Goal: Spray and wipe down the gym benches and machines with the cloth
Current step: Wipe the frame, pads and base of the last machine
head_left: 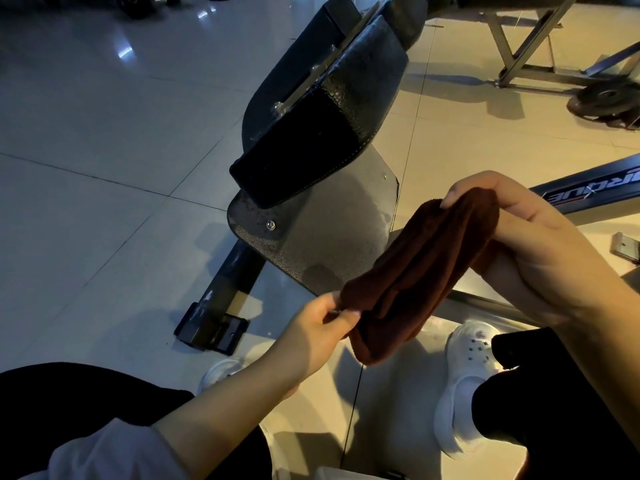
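From the head view, the brown cloth (415, 271) is held up in the air between both hands, well off any surface, so my judgement is that wiping is paused or not yet begun here: the cloth looks as if it is being refolded or turned to a fresh face before it goes back onto the machine. The left hand (313, 336) pinches the near, lower end of the cloth between thumb and fingertips, while the right hand (512, 244) curls around the far, upper end, thumb over the fold. No spray bottle shows anywhere in view. The grey metal plate (332, 230) just beyond the cloth has a speckled, hammered finish and carries pale smears and a faint damp-looking patch near its right edge (possibly spray residue, though I cannot be sure), so it probably needs a pass. Above it the black padded seat (322, 109) is textured vinyl with stitched seams, bolted to a steel bracket; whether it has been wiped cannot be told. The cloth itself is thick, soft terry, bunched into long rolled folds. To the right a dark frame bar (588, 188) bears lettering, and at the far right weight plates (606, 98) lie on the glossy tiled floor (86, 133) by another bench frame. White clogs (471, 368) stand near.
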The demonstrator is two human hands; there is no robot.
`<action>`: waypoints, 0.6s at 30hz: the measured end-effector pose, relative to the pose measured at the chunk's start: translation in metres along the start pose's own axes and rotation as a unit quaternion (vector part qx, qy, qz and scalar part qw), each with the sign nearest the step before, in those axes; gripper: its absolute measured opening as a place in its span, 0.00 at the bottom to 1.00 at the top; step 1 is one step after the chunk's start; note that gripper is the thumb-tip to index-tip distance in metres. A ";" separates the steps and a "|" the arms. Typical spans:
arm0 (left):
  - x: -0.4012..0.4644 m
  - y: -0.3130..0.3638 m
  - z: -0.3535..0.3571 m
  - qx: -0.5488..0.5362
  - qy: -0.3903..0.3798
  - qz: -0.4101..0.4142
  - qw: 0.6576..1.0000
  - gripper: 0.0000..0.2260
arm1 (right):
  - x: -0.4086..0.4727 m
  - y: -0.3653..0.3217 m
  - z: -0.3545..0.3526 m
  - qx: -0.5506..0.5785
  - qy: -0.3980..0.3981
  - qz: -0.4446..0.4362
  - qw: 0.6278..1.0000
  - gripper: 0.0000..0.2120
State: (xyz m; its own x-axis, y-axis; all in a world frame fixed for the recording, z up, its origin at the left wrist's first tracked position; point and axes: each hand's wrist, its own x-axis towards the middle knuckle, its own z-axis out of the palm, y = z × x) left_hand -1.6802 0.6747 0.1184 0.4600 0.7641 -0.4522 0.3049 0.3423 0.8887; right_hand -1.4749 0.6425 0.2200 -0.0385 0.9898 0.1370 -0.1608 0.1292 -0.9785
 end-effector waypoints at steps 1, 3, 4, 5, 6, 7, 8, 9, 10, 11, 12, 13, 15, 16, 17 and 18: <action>0.000 0.000 -0.001 -0.004 0.008 0.007 1.000 0.08 | 0.000 0.001 0.000 -0.004 0.001 0.004 1.000 0.06; -0.001 0.000 -0.001 -0.007 0.009 0.014 1.000 0.05 | 0.000 0.001 0.000 -0.012 0.005 0.011 1.000 0.06; -0.002 0.000 -0.002 -0.003 0.008 0.016 1.000 0.05 | 0.000 0.002 0.000 -0.018 0.007 0.013 1.000 0.06; -0.003 -0.001 -0.002 -0.001 0.006 0.017 1.000 0.06 | 0.000 0.002 0.000 -0.027 0.007 0.015 0.999 0.06; -0.003 -0.001 -0.003 0.001 0.000 0.020 1.000 0.05 | 0.001 0.003 0.000 -0.039 0.006 0.017 0.999 0.06; -0.005 -0.001 -0.003 0.003 -0.007 0.025 1.000 0.05 | 0.001 0.003 0.000 -0.052 0.002 0.021 0.998 0.07; -0.006 -0.001 -0.004 0.002 -0.016 0.030 0.999 0.06 | 0.001 0.003 0.000 -0.069 -0.004 0.024 0.997 0.07; -0.008 -0.001 -0.004 -0.002 -0.024 0.037 0.999 0.09 | 0.001 0.004 0.000 -0.084 -0.013 0.026 0.996 0.09; -0.009 -0.001 -0.005 -0.007 -0.032 0.043 0.999 0.11 | 0.002 0.004 -0.001 -0.097 -0.021 0.028 0.995 0.11; -0.009 -0.001 -0.005 -0.008 -0.039 0.046 0.998 0.14 | 0.002 0.005 -0.001 -0.104 -0.024 0.033 0.994 0.12; -0.009 -0.001 -0.006 -0.005 -0.044 0.045 0.998 0.16 | 0.002 0.005 -0.002 -0.109 -0.023 0.036 0.993 0.11; -0.008 -0.001 -0.006 0.000 -0.050 0.043 0.998 0.17 | 0.002 0.005 -0.002 -0.110 -0.020 0.038 0.993 0.09; -0.006 -0.001 -0.007 0.017 -0.061 0.038 0.997 0.17 | 0.003 0.005 -0.001 -0.104 -0.005 0.046 0.994 0.07; -0.005 0.000 -0.007 0.026 -0.064 0.040 0.997 0.16 | 0.003 0.005 0.000 -0.103 0.003 0.050 0.993 0.07; -0.005 0.000 -0.008 0.035 -0.065 0.042 0.996 0.16 | 0.003 0.005 0.001 -0.107 0.012 0.054 0.993 0.07; -0.005 0.002 -0.008 0.044 -0.067 0.045 0.996 0.16 | 0.003 0.005 0.001 -0.113 0.023 0.061 0.991 0.06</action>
State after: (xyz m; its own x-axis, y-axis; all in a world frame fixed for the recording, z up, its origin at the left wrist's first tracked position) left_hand -1.6888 0.6763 0.1232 0.5937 0.7083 -0.3818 0.3270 0.2212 0.9188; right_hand -1.4772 0.6460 0.2161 0.0008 0.9999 0.0140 0.0676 0.0139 -0.9976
